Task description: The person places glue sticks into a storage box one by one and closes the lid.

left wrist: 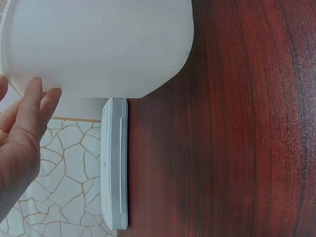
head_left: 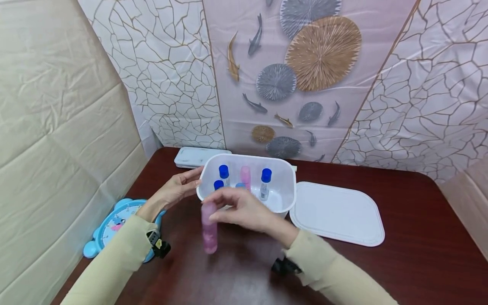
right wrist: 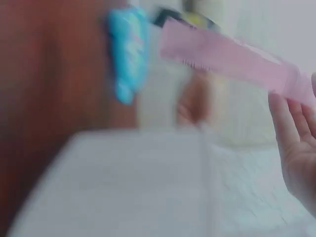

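A person's right hand (head_left: 244,209) pinches the top of a pink tube (head_left: 209,228) in curled fingers, the tube hanging upright just in front of a white tub (head_left: 284,199), at the tub's 7 o'clock. The left hand (head_left: 179,188), fingers straight and relaxed, rests against the tub's wall at 9 o'clock. The tub holds blue-capped tubes (head_left: 265,183) and stands on a dark red wooden table (head_left: 419,237), its white lid (head_left: 339,214) lying at 3 o'clock, a blue clock (head_left: 110,224) at 8 o'clock, patterned sheeting behind.

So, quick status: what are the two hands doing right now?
Right hand holds pink tube just outside the tub. Left hand rests open on tub's side. Five tubes upright inside; nothing blocking.
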The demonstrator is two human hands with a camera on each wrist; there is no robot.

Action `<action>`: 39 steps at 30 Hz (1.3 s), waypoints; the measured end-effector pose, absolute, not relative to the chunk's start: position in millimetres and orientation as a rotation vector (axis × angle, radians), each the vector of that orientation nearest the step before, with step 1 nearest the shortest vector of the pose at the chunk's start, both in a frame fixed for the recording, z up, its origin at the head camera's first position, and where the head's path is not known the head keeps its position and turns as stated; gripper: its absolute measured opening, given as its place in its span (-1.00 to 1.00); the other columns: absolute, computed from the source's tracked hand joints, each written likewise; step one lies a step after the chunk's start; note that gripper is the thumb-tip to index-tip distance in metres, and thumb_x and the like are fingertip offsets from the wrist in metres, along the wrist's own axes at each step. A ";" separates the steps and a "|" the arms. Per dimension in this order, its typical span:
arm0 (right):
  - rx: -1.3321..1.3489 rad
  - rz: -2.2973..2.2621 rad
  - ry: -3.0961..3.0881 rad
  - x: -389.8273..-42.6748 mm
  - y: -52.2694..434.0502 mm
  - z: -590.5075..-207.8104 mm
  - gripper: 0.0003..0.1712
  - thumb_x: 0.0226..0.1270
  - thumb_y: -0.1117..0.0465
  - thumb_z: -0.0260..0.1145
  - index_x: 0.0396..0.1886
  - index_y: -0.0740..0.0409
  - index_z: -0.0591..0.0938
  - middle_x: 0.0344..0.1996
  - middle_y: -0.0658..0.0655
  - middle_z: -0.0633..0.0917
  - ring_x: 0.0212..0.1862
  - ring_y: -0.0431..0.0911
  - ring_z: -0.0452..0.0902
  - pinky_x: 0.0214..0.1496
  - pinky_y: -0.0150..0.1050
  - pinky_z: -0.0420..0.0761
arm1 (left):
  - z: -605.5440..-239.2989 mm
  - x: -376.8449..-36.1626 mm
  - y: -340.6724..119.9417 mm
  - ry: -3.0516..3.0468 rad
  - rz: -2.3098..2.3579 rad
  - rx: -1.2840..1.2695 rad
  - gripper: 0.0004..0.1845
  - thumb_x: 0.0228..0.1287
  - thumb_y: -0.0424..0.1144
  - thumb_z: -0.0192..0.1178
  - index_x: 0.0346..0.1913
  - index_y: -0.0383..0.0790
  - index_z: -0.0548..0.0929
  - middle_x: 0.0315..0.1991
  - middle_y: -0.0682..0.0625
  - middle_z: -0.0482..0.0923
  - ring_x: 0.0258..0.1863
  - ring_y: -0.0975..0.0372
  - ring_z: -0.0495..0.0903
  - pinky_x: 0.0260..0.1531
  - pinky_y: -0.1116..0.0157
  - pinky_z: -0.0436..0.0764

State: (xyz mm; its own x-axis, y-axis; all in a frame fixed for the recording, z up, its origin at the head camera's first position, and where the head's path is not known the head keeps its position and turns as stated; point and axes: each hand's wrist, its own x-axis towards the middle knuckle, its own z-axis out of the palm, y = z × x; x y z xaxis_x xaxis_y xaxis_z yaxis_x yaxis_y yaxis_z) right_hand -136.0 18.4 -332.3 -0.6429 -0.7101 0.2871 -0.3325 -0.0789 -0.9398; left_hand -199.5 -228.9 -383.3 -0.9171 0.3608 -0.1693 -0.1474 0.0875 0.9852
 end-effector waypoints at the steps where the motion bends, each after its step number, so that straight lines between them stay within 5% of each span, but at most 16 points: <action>1: -1.142 -1.800 1.913 -140.5 28.1 -323.8 -0.64 0.15 0.44 0.33 -0.02 0.41 0.57 -0.26 0.25 0.70 -0.21 -0.24 0.61 -0.07 -0.18 0.66 | -382.6 -199.3 -228.8 2.004 1.886 0.210 -0.34 0.35 -0.24 0.11 0.45 -0.21 0.14 0.42 -0.18 0.16 0.20 0.17 0.46 0.07 0.28 0.55; 6: -1.008 -2.005 1.992 -165.2 76.5 -294.2 -0.62 0.17 0.45 0.30 0.02 0.41 0.55 -0.28 -0.01 0.71 -0.30 -0.19 0.60 -0.25 -0.34 0.65 | -381.1 -198.6 -230.0 2.031 1.854 0.197 -0.31 0.32 -0.17 0.16 0.45 -0.15 0.15 0.42 -0.16 0.15 0.29 0.08 0.36 0.07 0.28 0.54; 12: -0.880 -2.112 2.052 -192.8 111.0 -300.6 -0.67 0.23 0.43 0.27 -0.02 0.13 0.61 -0.20 -0.07 0.69 -0.25 -0.22 0.61 -0.15 -0.37 0.66 | -382.3 -199.2 -232.2 2.061 1.835 0.205 -0.30 0.31 -0.13 0.17 0.45 -0.14 0.16 0.42 -0.18 0.15 0.30 0.06 0.36 0.09 0.27 0.54; 16: -0.835 -1.977 2.100 -206.5 119.7 -320.4 -0.67 0.19 0.45 0.30 -0.02 0.28 0.58 -0.25 -0.10 0.69 -0.23 -0.23 0.60 -0.13 -0.36 0.65 | -383.2 -198.3 -231.8 2.061 1.835 0.177 -0.31 0.31 -0.14 0.17 0.45 -0.12 0.17 0.42 -0.14 0.18 0.31 0.03 0.33 0.12 0.22 0.51; 19: -0.835 -1.815 2.117 -216.1 123.3 -336.1 -0.62 0.17 0.44 0.32 0.00 0.42 0.53 -0.25 -0.07 0.68 -0.19 -0.23 0.59 -0.11 -0.35 0.64 | -383.3 -197.2 -230.5 2.055 1.839 0.143 -0.32 0.31 -0.15 0.17 0.44 -0.11 0.18 0.41 -0.13 0.19 0.31 0.03 0.33 0.11 0.23 0.52; 27: -0.940 -1.418 2.085 -232.7 126.5 -351.6 -0.64 0.15 0.39 0.36 -0.03 0.36 0.55 -0.12 0.22 0.64 -0.09 -0.17 0.61 -0.04 -0.30 0.64 | -381.3 -196.4 -227.8 2.059 1.839 0.116 -0.33 0.31 -0.15 0.17 0.43 -0.10 0.20 0.40 -0.11 0.22 0.31 0.02 0.33 0.10 0.23 0.52; 39: -1.106 -1.094 2.040 -238.2 116.5 -351.5 -0.72 0.11 0.43 0.37 -0.15 0.31 0.57 -0.24 0.15 0.65 -0.14 -0.13 0.59 -0.05 -0.31 0.64 | -381.6 -196.9 -227.5 2.047 1.852 0.122 -0.35 0.33 -0.19 0.15 0.43 -0.10 0.20 0.40 -0.11 0.21 0.31 0.03 0.33 0.08 0.26 0.54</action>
State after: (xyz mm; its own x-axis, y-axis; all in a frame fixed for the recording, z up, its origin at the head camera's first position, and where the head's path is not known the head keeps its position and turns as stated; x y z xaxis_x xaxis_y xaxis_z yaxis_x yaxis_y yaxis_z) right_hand -238.2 116.5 -351.5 -0.4973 -0.8624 -0.0951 -0.3978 0.3241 -0.8583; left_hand -196.9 -227.5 -381.6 -0.9254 0.3109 -0.2169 -0.1849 0.1294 0.9742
